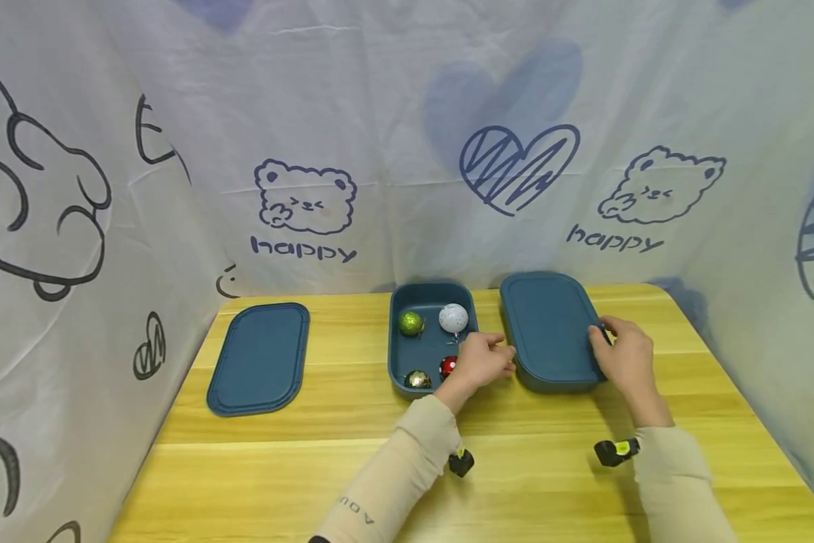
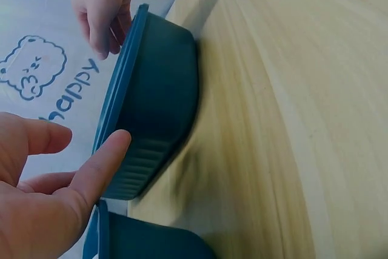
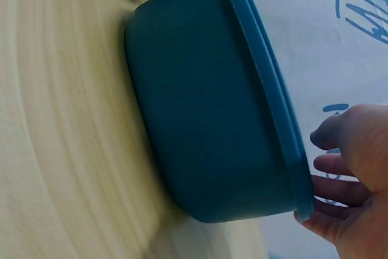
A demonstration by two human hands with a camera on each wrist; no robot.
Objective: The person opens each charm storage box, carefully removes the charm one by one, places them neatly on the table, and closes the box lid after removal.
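Observation:
A dark blue lidded box [image 1: 549, 324] stands on the right of the table, its lid lying on top. My left hand [image 1: 481, 360] is at its left side, fingers extended; in the left wrist view a fingertip [image 2: 121, 141] is close to or touching the lid's edge. At the right side, my right hand [image 1: 624, 358] has its fingers by the lid's rim, and the right wrist view shows a lower finger [image 3: 321, 225] against the rim with the thumb [image 3: 327, 133] apart. To the left, an uncovered blue box [image 1: 423, 351] holds shiny ball ornaments, partly hidden by my left hand.
Inside the uncovered box are a green ball [image 1: 410, 323], a white ball [image 1: 453, 318], a red ball [image 1: 448, 366] and a gold one [image 1: 417, 379]. A loose blue lid [image 1: 259, 358] lies flat on the left of the wooden table [image 1: 345, 422]. Printed cloth [image 1: 407, 151] hangs behind.

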